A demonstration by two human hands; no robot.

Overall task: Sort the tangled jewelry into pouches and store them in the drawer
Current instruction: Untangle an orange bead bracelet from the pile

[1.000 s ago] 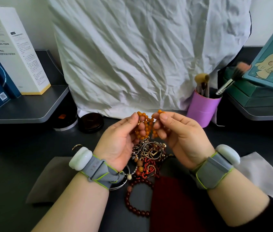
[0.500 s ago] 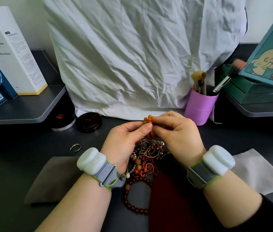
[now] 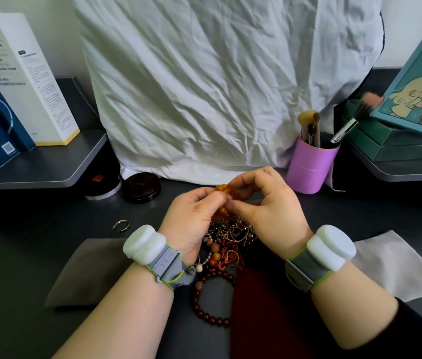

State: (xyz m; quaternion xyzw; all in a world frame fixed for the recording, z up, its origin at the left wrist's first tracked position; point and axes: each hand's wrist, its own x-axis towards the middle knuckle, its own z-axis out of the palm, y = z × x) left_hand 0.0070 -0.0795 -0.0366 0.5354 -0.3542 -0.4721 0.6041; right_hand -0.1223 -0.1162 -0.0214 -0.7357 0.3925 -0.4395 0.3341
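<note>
Both hands meet above the dark grey counter, working on a strand of round amber-orange beads. The left hand pinches the strand between thumb and fingertips, its grip closed on the beads; the right hand pinches the same strand from the other side, thumb against curled fingers, so that the two grips touch. The beads hang down between the palms toward the tangled heap of gold-toned rings, chains and red coral pieces that lies on the counter just under the hands (whether the strand is free of the heap cannot be told).

Nearer the person, a bracelet of dark red round beads lies beside a deep red fabric pouch. A flat grey fabric pouch lies to the left of the heap and a flat white fabric pouch to the right, each partly under a wrist. A small open gold hoop lies alone on the counter, well apart from the heap.

Behind the hands stand a round black lidded jar and a purple cylindrical cup of makeup brushes, before a crumpled white cloth.
</note>
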